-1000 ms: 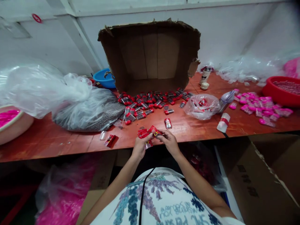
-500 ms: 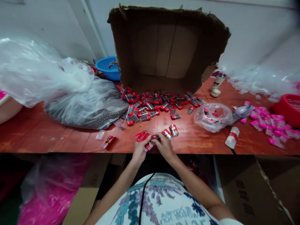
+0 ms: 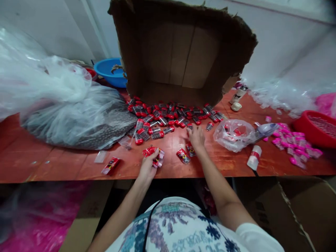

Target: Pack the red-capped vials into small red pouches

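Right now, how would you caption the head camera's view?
Left hand holding red packets, right hand at red-ended containers before a cardboard box.

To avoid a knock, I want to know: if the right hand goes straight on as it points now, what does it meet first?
Probably the small red and dark container just ahead of the right hand; whether they touch is unclear here.

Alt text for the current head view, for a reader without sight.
Left hand holding red packets over a red table, right hand at the near edge of a heap of small red-capped containers before a torn cardboard box. To the left, a plastic sack; to the right, pink pieces and a red basin.
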`<state>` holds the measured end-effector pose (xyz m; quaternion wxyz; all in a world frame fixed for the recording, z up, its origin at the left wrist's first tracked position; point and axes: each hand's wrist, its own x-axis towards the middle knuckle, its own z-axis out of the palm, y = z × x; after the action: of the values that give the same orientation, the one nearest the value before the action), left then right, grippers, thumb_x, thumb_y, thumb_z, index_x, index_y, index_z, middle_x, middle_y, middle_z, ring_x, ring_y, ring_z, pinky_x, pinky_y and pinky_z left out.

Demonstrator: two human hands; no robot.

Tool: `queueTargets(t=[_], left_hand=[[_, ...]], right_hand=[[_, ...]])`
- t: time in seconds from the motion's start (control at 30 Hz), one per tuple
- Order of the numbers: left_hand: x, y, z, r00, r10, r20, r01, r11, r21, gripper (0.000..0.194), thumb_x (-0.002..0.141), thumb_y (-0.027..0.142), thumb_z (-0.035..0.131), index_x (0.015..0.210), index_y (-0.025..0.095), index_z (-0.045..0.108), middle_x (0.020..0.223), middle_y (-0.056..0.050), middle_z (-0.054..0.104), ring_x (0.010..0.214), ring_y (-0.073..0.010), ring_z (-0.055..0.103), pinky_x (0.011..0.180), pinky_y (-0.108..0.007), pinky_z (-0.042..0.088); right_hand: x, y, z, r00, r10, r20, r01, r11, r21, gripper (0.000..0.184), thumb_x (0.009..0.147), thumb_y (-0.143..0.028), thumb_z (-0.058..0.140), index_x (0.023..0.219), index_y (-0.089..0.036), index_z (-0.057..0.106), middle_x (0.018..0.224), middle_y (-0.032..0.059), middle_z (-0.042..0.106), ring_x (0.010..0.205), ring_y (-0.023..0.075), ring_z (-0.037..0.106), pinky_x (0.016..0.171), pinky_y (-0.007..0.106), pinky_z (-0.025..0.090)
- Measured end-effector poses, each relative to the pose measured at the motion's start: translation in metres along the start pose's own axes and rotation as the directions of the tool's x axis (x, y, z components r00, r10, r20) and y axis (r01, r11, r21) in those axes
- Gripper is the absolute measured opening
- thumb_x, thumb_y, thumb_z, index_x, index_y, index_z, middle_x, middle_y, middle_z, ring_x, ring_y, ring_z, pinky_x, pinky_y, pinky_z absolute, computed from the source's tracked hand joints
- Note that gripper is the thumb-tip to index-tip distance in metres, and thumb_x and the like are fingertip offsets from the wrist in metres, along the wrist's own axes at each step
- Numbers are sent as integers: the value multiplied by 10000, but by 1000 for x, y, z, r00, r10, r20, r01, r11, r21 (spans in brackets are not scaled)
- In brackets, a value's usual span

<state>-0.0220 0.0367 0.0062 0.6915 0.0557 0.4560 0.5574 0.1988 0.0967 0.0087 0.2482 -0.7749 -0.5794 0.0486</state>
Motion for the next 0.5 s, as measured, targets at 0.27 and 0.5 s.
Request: queueTargets(t=[0.27,0.5], left_hand=[[7,8,3,980,-193,-59,175,959,-221,163,806,18,583,705,141,616,650,-21,652,567,-112,631,603,-240,556],[7,11,7,976,-193,-102,162,952,-259,173,845,48,557,702,129,611,669,-29,664,583,-106,634,620,-242,554]], right_hand=[[2,-2,6,996,-69,55,68,998,8,363,857,-237,507,1207,-208,596,1053,116,617,1009,264,512,893,390,359],[-107,-46,-12,984,-121,132,-28,626,779,349,840,-340,572,1164,-220,623,983,48,611,777,155,563,724,282,466]])
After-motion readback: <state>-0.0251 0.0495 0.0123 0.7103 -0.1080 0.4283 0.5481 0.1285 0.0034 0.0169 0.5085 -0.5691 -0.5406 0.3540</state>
